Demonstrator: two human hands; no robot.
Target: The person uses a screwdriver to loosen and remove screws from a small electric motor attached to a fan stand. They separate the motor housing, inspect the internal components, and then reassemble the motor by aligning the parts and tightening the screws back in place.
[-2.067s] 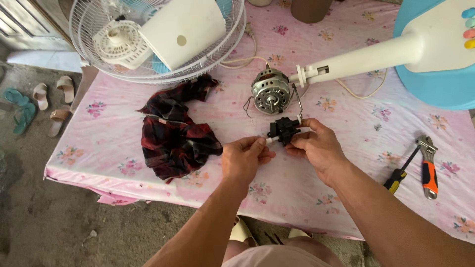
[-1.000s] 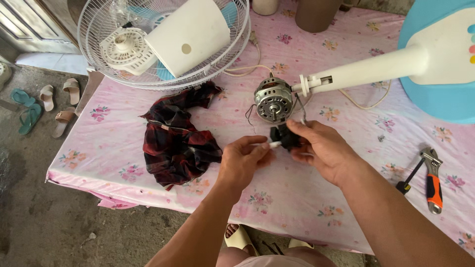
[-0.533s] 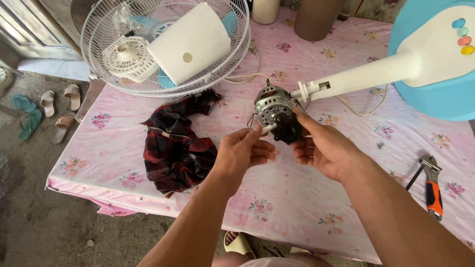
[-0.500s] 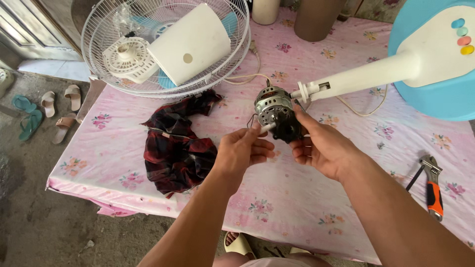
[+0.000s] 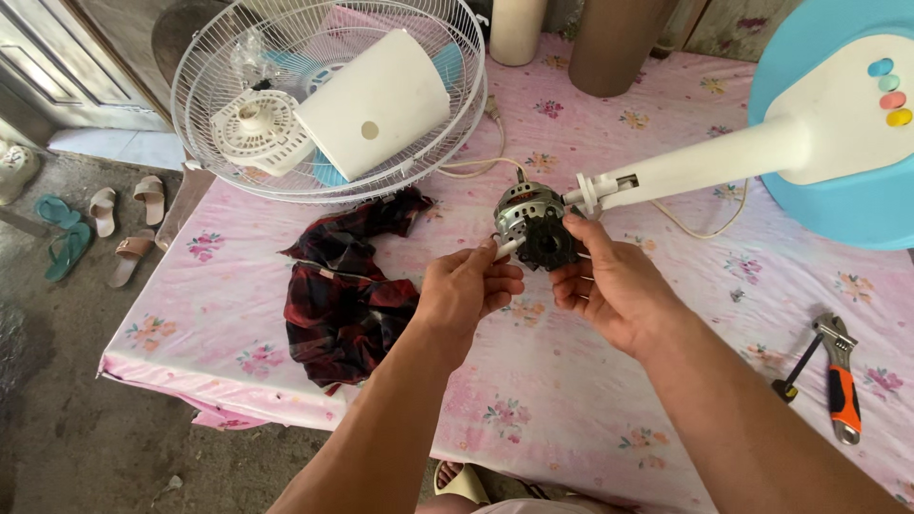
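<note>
Head view: black plastic part [image 5: 546, 244] held at frame centre, just in front of the metal fan motor [image 5: 519, 211]; right hand [image 5: 614, 290] grips it from the right, fingers curled round its edge; left hand [image 5: 466, 290] lies to its left, thumb and forefinger pinching a small white piece [image 5: 507, 248] that points right toward the part; both hands about equally near. Coloured round buttons [image 5: 887, 91] on the blue-white fan base [image 5: 838, 143], upper right; dark plaid cloth [image 5: 345, 290] left of centre; no labels legible.
</note>
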